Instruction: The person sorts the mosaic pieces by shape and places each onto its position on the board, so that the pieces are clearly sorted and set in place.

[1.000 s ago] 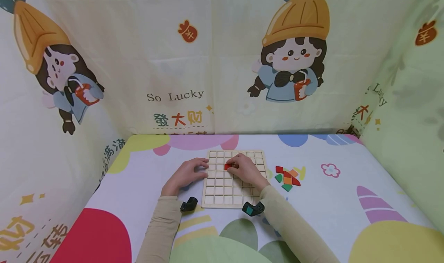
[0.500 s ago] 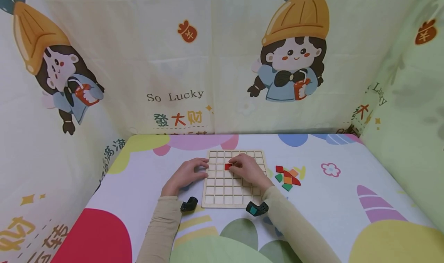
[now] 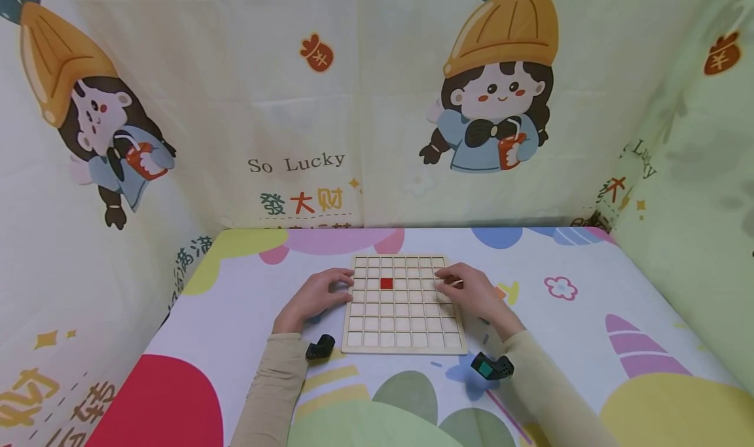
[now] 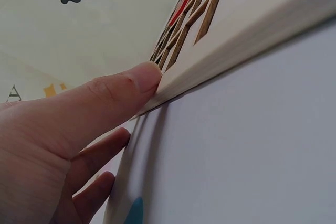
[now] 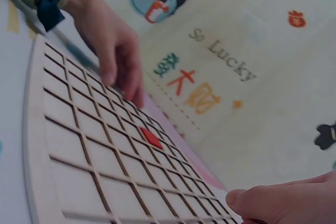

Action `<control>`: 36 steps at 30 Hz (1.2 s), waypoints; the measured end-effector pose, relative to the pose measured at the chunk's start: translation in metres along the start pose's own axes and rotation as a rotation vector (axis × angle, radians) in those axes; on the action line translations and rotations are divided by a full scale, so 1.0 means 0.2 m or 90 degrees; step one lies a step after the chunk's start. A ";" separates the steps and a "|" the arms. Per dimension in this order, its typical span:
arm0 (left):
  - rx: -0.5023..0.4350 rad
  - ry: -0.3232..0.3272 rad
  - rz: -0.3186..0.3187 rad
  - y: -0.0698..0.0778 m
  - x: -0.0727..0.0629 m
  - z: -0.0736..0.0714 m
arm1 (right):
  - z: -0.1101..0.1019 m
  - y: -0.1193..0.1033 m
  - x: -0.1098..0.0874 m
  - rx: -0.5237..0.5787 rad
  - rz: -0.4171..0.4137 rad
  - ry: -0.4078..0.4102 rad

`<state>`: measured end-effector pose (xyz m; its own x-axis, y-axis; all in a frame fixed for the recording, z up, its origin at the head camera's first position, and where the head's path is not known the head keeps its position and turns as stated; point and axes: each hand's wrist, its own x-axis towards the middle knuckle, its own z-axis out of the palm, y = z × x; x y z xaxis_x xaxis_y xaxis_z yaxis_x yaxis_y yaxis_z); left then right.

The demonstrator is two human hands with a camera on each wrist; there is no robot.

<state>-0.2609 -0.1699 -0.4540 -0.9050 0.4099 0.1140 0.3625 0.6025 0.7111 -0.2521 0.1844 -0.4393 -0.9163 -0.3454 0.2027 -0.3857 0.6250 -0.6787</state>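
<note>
A wooden grid board (image 3: 385, 322) lies on the table between both hands. One red square tile (image 3: 386, 283) sits in a cell of its upper left part. My left hand (image 3: 318, 294) rests at the board's left edge; in the left wrist view its thumb (image 4: 144, 77) touches the rim, the fingers loosely extended. Over the right edge of the board hovers my right hand (image 3: 471, 294), fingers loosely bent with nothing seen between them. Behind it shows part of an orange piece (image 3: 500, 292); the other loose pieces are hidden by that hand.
A printed tablecloth (image 3: 554, 342) covers the table. Hung cloth (image 3: 389, 107) with cartoon figures encloses the back and sides. Each wrist wears a small black device, one on the left (image 3: 321, 347) and another on the right (image 3: 492, 366).
My right hand has let go of the red square tile and moved right, off the middle of the board, covering most of the loose pieces. The left hand has stayed put.
</note>
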 end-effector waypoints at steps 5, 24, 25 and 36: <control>0.001 0.000 0.002 0.00 0.00 0.00 | -0.13 0.09 -0.08 -0.036 0.034 0.024; 0.005 0.005 0.005 0.00 0.00 0.01 | -0.37 0.32 -0.26 -0.057 0.190 -0.030; 0.006 0.006 0.005 0.00 0.00 0.01 | -0.37 0.32 -0.26 -0.057 0.187 -0.030; 0.001 0.001 -0.003 -0.01 0.00 0.00 | -0.34 0.34 -0.25 -0.068 0.142 -0.018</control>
<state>-0.2616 -0.1708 -0.4550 -0.9070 0.4062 0.1116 0.3588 0.6060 0.7100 -0.2396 0.2914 -0.4470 -0.9773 -0.2088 0.0357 -0.1848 0.7577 -0.6259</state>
